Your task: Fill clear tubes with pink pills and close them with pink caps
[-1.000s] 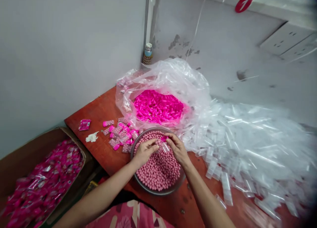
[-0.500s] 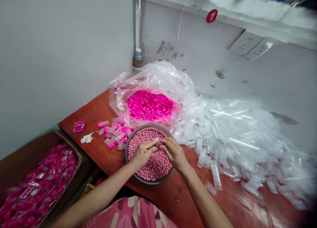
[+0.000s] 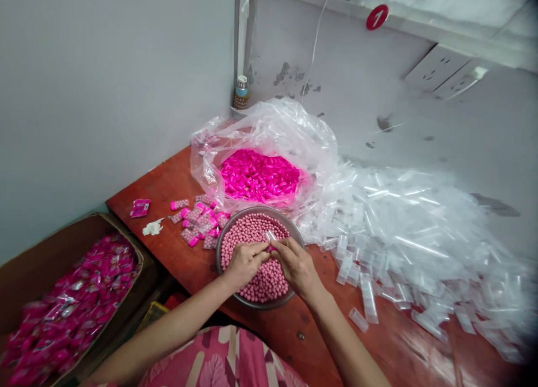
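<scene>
Over a grey bowl (image 3: 224, 289) of pink beads (image 3: 250, 230), my two hands meet at one small clear plastic tube (image 3: 271, 235). My left hand (image 3: 247, 263) pinches near its lower end, with the fingers closed. On the other side, my right hand (image 3: 295, 262) is closed around the same end, where a bit of bright pink, like a cap, shows between the fingers. The tube's clear end points up and away from me. Several bead-filled tubes with pink caps (image 3: 199, 221) lie left of the bowl. Behind it, an open plastic bag (image 3: 294, 126) holds bright pink caps (image 3: 256, 176).
A large heap of clear empty tubes (image 3: 403, 235) spreads over the right of the red table (image 3: 319, 331). At the lower left stands a cardboard box (image 3: 140, 263) of pink packets (image 3: 79, 297). A pink packet (image 3: 140, 208) and a white scrap (image 3: 152, 227) lie near the left edge.
The view has shifted slightly, so the scene sits a little to the right. The tube in my hands now tilts more upright, with more of its clear end showing.
</scene>
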Motion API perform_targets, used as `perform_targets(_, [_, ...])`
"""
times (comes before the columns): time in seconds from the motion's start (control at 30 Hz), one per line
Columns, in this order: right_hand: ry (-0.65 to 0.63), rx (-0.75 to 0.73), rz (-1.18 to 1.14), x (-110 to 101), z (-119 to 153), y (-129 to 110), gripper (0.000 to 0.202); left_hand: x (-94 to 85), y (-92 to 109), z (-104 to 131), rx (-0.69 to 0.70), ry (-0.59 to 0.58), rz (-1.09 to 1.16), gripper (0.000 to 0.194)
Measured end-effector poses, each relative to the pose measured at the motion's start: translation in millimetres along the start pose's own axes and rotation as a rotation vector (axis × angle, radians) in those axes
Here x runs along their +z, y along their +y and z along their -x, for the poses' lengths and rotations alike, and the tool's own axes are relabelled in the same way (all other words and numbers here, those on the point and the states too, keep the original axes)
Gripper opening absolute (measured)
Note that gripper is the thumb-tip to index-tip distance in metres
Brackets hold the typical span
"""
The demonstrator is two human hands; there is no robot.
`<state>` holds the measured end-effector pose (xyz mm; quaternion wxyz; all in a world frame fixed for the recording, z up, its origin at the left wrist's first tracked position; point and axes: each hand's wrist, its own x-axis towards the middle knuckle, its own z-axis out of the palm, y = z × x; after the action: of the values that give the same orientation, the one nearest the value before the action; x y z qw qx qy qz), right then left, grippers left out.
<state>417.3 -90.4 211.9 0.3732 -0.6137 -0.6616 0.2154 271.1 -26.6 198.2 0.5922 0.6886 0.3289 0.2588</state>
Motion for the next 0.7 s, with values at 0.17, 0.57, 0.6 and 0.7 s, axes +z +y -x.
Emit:
perform_targets(0.17, [0.099,0.385,-0.683,-3,0,1,0.030,3.3,-7,-4,-0.194,0.051,0.491,0.031])
perform_targets(0.57, [-0.048,0.694,-1.234,-1,6,2,0.028,-5.9,-2,-2,0.049,-0.061,0.061,0.026])
perform_targets(0.6, [-0.092,0.715,-1.265,-2,4,-1,0.029,-6.4,0,-2,0.067,-0.065,0.042,0.026])
perform_targets(0.7, [-0.095,0.753,-1.310,3,2,-6,0.027,-9.5,1,0,0.105,-0.084,-0.032,0.026])
